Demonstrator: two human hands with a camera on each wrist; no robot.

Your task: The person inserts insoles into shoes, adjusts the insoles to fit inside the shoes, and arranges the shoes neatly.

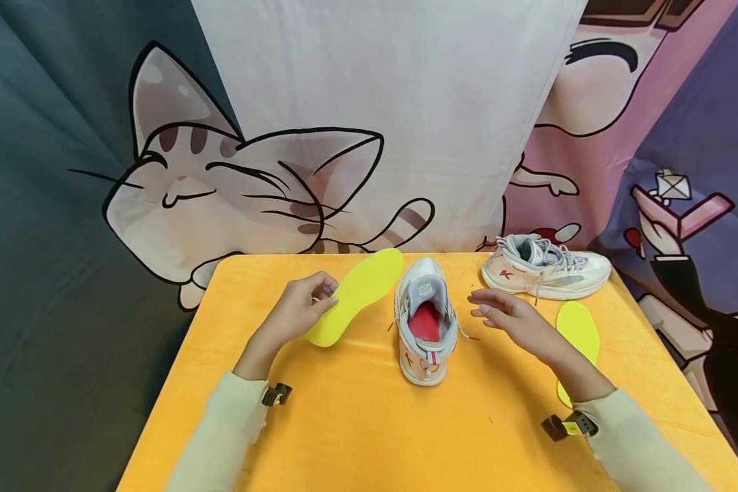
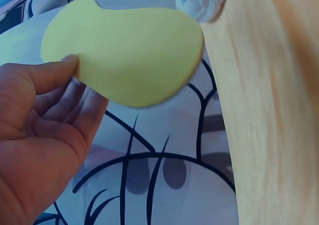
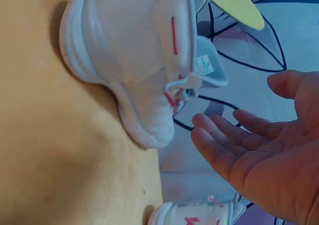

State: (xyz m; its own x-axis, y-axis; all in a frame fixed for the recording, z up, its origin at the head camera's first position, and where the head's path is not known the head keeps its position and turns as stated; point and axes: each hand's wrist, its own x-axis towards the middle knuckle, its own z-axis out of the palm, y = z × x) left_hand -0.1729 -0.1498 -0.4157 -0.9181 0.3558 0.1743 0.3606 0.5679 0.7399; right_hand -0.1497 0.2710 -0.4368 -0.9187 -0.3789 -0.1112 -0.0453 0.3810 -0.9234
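A yellow insole (image 1: 364,285) is pinched between the thumb and fingers of my left hand (image 1: 300,305), raised and tilted left of a white sneaker. In the left wrist view the thumb lies on the ribbed face of the insole (image 2: 134,51). The white sneaker (image 1: 422,362) stands upright with its toe pointing away, and red shows inside its opening. To its right hovers my right hand (image 1: 509,316), fingers loosely extended and holding nothing. The right wrist view has this hand (image 3: 264,145) apart from the sneaker (image 3: 134,51), whose tongue sticks up.
A second white sneaker (image 1: 547,270) rests at the back right of the yellow table (image 1: 344,437), toe to the right. Another yellow insole (image 1: 578,331) lies partly under the right forearm. Behind the table hangs a cloth (image 1: 443,102) printed with cartoons.
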